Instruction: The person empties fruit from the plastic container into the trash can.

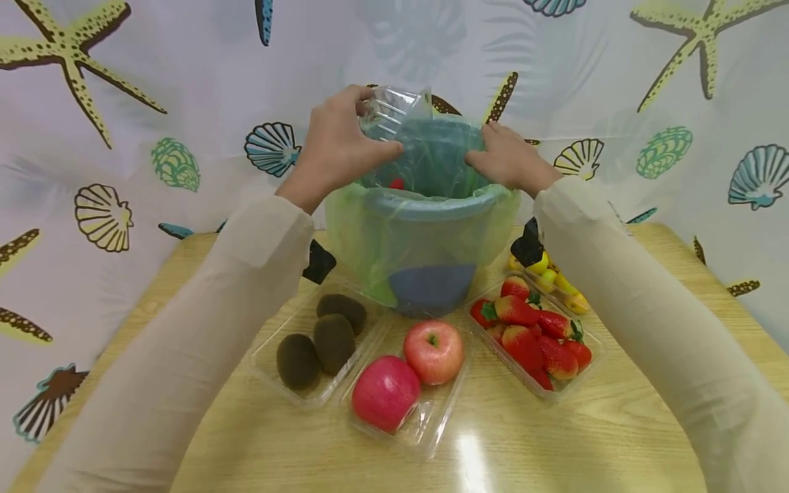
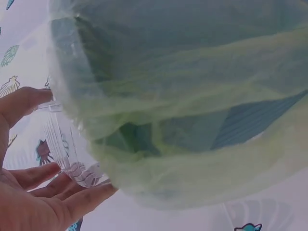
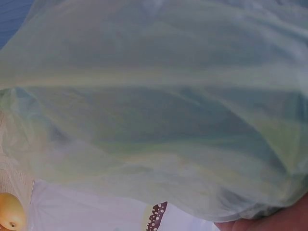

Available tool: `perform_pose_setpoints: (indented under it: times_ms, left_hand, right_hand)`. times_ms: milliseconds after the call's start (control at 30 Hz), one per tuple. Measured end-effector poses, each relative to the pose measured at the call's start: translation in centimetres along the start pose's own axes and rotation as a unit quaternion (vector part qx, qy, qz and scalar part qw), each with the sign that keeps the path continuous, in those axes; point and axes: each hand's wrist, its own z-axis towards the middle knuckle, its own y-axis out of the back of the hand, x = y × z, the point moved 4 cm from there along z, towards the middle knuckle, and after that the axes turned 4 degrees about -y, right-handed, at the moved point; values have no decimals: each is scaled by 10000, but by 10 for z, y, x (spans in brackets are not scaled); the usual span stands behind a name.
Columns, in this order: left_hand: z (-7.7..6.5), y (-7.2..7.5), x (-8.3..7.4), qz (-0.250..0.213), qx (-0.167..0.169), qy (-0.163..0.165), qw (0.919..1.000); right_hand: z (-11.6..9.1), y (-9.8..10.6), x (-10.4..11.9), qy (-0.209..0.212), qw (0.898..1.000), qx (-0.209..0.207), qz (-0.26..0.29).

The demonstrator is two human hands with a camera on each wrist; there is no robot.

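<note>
From here, the left hand [image 1: 337, 144] grips a clear plastic container [image 1: 394, 109] tilted at the left edge of the bag-lined blue bin [image 1: 431, 207], opposite the right hand [image 1: 510, 156] holding its right rim.

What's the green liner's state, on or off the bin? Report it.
On: the green liner drapes over the rim of the blue bin and hangs down its outside.

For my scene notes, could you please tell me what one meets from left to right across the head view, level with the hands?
Green shell print, blue scallop print, left hand, clear plastic container, right hand, yellow scallop print, second green shell print, second blue scallop print.
</note>
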Motion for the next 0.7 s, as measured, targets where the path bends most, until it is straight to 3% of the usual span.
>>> perform_pose_setpoints:
  times_ms: [333,700]
  left_hand:
    - [-5,16,2,-226,-407,164,9988]
    - [-14,35,28,-940,-823,706,9897]
  right_hand:
    - [1,0,-3,-39,10000,-17,11]
    - [1,-1,-1,26,9999,-52,118]
